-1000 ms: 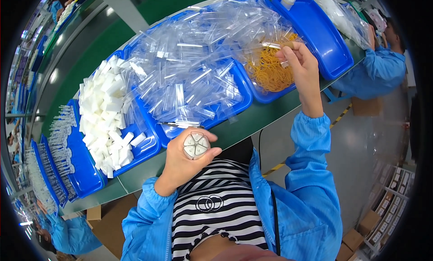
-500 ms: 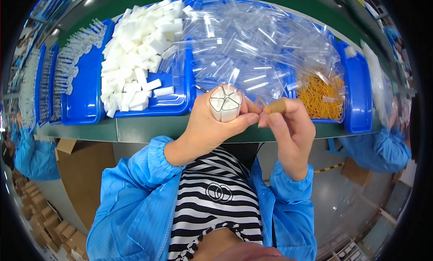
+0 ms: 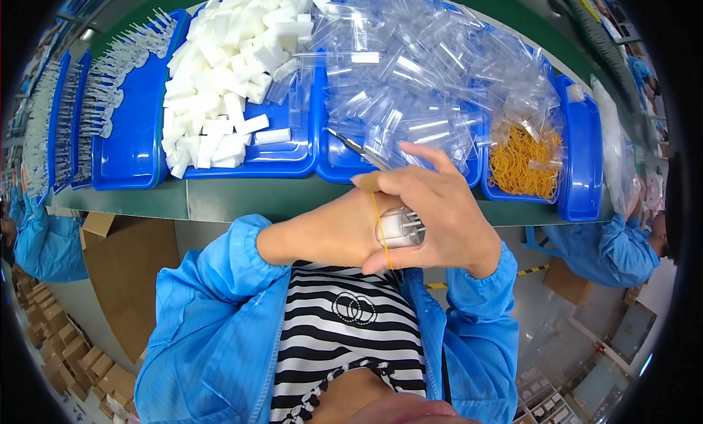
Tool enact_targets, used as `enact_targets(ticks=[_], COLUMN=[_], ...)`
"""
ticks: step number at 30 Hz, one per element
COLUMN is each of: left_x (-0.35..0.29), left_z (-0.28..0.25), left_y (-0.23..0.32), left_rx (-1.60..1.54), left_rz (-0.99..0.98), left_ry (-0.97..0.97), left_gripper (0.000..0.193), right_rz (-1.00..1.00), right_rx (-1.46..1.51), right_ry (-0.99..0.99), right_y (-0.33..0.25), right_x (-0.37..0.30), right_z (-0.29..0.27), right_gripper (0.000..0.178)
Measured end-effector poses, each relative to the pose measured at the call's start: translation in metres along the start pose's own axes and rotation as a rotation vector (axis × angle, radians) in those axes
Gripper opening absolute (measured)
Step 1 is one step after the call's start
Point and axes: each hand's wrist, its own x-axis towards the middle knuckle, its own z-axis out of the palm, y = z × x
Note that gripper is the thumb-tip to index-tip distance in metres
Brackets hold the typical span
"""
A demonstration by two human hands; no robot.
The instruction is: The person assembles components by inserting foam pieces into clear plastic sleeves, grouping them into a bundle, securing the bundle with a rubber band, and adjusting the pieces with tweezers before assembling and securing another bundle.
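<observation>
In front of my chest, my left hand (image 3: 329, 226) is closed round a bundle of clear tubes with white pieces in them (image 3: 398, 230). Only one end of the bundle shows between my hands, with several thin greyish rods at its right side. My right hand (image 3: 450, 219) arches over that end, thumb and a brown-covered fingertip spread apart. Between them runs a stretched yellow rubber band (image 3: 382, 226), crossing in front of the bundle at the edge of my left hand. My left fingers are mostly hidden.
Along the green table (image 3: 249, 198) stand blue trays: white foam blocks (image 3: 234, 80), clear plastic pieces (image 3: 417, 80), yellow rubber bands (image 3: 523, 164), and small clear parts with thin stems (image 3: 106, 94) at left. Tweezers (image 3: 355, 147) lie at a tray's front. People in blue sleeves sit either side.
My right hand has moved left over the bundle, stretching the rubber band between thumb and finger. The bundle has tipped from end-up toward the right and come nearer my body.
</observation>
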Motion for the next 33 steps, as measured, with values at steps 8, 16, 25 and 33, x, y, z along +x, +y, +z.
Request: enact_targets(ticks=[8,16,25,33], left_x=[-0.030,-0.019,-0.019,-0.018], left_z=[-0.053,-0.007,-0.007,-0.009], left_y=[0.032,0.031,0.029,0.024], left_rx=[-0.627,-0.022,-0.015,0.680], left_rz=[-0.223,0.409,0.189,0.043], left_ry=[0.324,0.419,0.134,0.189], left_gripper=[0.030,0.044,0.048,0.091], right_rz=[-0.085,-0.024,0.532,0.321], right_rx=[-0.201,1.349,0.440,-0.321], right_ry=[0.240,1.144,0.878,0.227], right_y=[-0.011,-0.037,-0.019,-0.036], right_x=[-0.040,-0.020,-0.021,-0.017], right_z=[-0.007,-0.005,0.020,0.021], right_gripper=[0.038,0.047,0.084,0.092])
